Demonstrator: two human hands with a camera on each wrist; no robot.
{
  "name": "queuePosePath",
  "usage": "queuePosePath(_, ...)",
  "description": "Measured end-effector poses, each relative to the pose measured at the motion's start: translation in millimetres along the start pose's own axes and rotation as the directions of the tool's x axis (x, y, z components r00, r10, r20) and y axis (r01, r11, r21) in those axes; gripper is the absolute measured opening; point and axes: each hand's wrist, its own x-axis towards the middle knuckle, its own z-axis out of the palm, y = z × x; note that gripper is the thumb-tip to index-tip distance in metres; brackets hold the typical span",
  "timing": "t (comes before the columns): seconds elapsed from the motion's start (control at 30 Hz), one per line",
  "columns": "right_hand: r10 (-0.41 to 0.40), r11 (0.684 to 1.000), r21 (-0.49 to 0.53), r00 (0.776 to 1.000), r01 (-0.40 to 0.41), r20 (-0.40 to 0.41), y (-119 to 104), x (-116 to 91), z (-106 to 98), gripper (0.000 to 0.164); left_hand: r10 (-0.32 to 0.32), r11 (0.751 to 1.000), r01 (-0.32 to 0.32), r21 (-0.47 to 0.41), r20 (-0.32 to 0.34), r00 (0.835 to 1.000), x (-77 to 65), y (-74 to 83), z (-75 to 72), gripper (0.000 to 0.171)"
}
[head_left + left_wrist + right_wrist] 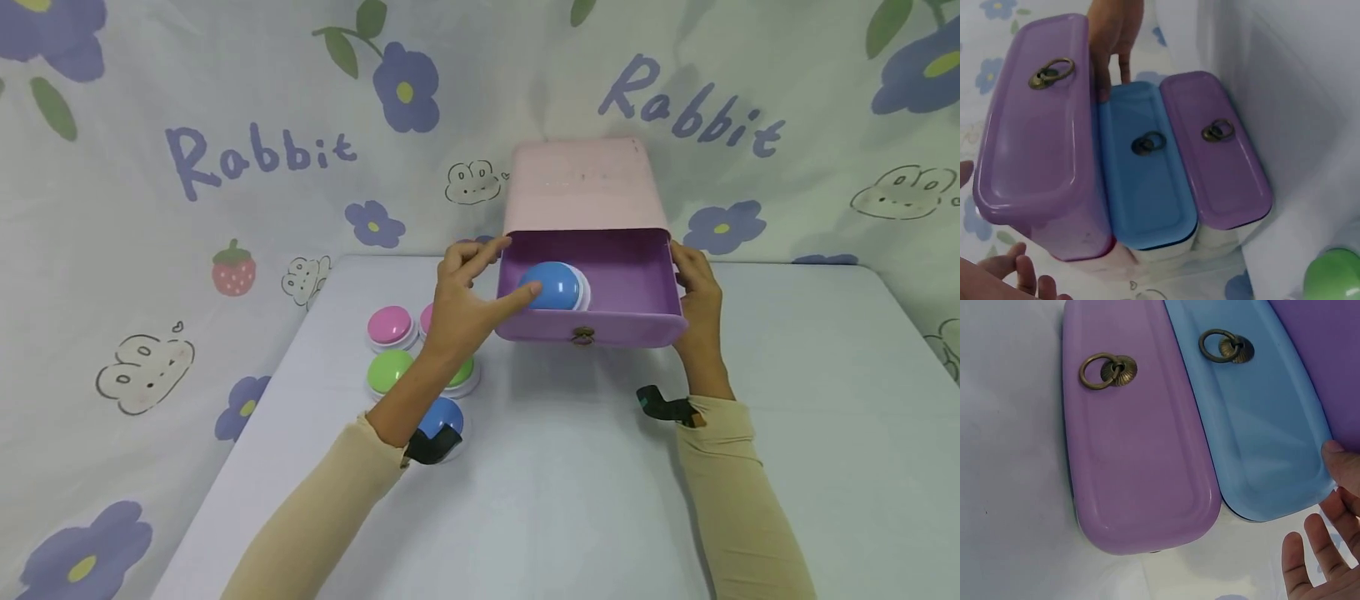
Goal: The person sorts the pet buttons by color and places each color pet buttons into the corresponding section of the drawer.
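Purple top drawer (630,329), slid out from the front of a pale pink cabinet (585,183) that stands toward the far side of a white desk (570,483). Inside, at the drawer's left end, sits a glossy blue dome (551,286) with a white base; the rest of the drawer's purple floor shows. A brass ring pull (582,335) hangs at the middle of the drawer front.

A person's left hand (465,308) is at the drawer's left side, its fingers apart: the thumb stretches over the front corner and overlaps the edge of the blue dome, though whether it touches the dome cannot be told. The right hand (699,304) is at the right side; its wrist view shows the thumb at the edge of a blue drawer (1260,425) and the other fingers spread apart beside the cabinet. That blue drawer lies directly below the top one, with a lower purple drawer (1141,456) beneath it, both pushed in and each with its own brass ring.

Left of the cabinet, partly behind the left arm, more domes rest on the desk: two pink ones (389,325) farthest back, two green ones (389,370) next, and a second blue one (442,415) nearest. Both arms wear beige sleeves (322,517). Behind hangs a white cloth (300,75) printed with purple flowers, rabbit faces and "Rabbit".
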Motion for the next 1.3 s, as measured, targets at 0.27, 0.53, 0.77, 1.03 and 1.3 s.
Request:
queuePosePath(0.27,0.012,1.0,0.002,1.0,-0.012,0.017,-2.8,-0.8,7.5,0.045,-0.028,0.999,0.029,0.017,-0.035,0.999,-23.5,-19.8,-27.8,0.058)
queuePosePath(0.53,0.002,1.0,0.015,1.0,-0.002,0.016,0.1,-6.0,12.3,0.042,-0.104,0.994,0.104,0.025,-0.02,0.994,-49.1,-42.2,-50.1,0.057)
queuePosePath(0.77,-0.001,0.999,0.032,1.0,0.001,-0.006,2.7,-7.0,12.4,0.041,-0.099,0.992,0.098,0.074,0.005,0.995,-66.6,-66.1,-63.0,0.056)
queuePosePath(1.03,0.007,0.999,0.048,1.0,-0.005,-0.03,35.2,-4.3,2.8,0.042,-0.13,0.984,0.121,0.13,0.065,0.989,-84.8,-93.2,-66.2,0.053)
queuePosePath(1.3,0.002,0.999,0.051,1.0,-0.001,-0.029,29.4,-4.5,4.9,0.042,-0.175,0.974,0.16,0.158,0.089,0.981,-100.7,-113.6,-74.0,0.056)
